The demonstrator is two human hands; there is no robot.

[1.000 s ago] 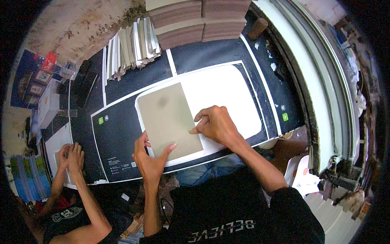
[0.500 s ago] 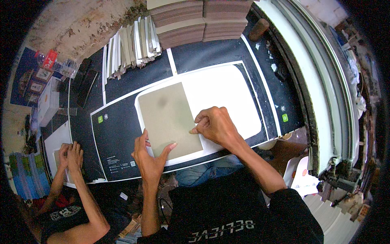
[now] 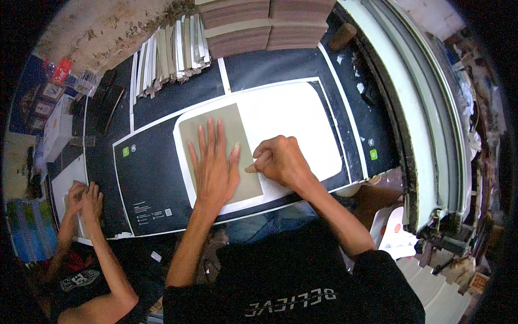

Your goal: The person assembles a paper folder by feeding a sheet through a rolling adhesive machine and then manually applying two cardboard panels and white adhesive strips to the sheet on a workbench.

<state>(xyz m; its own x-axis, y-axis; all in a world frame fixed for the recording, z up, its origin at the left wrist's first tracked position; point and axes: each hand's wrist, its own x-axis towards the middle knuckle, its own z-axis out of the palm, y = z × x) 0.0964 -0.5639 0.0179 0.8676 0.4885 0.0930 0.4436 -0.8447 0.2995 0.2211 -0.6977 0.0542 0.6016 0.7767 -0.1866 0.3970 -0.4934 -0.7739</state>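
1. The gray board [image 3: 247,184] lay on the left part of the white sheet [image 3: 291,113], on the black counter [image 3: 259,67].
2. The left hand [image 3: 213,175] was flat on the board, fingers spread wide, gripping nothing. The right hand [image 3: 280,162] was curled up at its right edge; I could not tell if it pinched anything.
3. The board could slip crooked if one hand pushed harder. That could wrinkle the sheet.
4. A bottle [image 3: 62,70] was far left; I could not tell what was inside.
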